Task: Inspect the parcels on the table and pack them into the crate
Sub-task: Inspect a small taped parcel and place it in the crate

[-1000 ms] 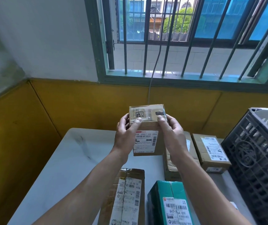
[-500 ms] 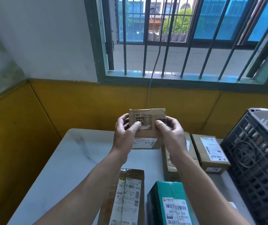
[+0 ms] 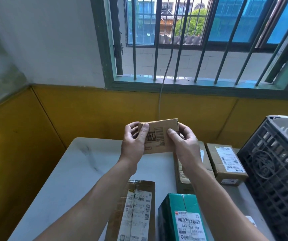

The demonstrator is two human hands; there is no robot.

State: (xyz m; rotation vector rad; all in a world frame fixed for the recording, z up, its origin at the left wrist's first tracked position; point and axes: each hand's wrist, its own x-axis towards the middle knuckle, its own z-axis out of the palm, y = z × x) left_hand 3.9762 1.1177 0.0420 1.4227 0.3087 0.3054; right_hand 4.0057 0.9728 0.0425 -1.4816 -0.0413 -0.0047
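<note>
Parcel check going on here. Both hands have the small brown cardboard parcel (image 3: 159, 136) up in the air over the far end of the white marbled table (image 3: 87, 162), well apart from the dark grey plastic lattice crate (image 3: 270, 162) on the right. The left hand (image 3: 132, 145) and right hand (image 3: 186, 145) each pinch a short end, thumbs pressed on the near face and fingers (image 3: 131, 126) curled round the back.

My take on doing this bit properly: keep the pinch out at the edges so nothing covers the print, turn the parcel slowly face by face, and look at corners and tape seams for dents before it goes near the crate.

Readable stuff: the face toward the camera has a black printed block of handling symbols and some lines of text too small to read. Down on the table, the long brown cardboard box (image 3: 136, 206) has a white label with "YCQ", and the teal cardboard box (image 3: 179, 214) shows "843-X" and "64 059" under a barcode. The squat brown box with a white label (image 3: 226, 160) beside the crate is unreadable.
</note>
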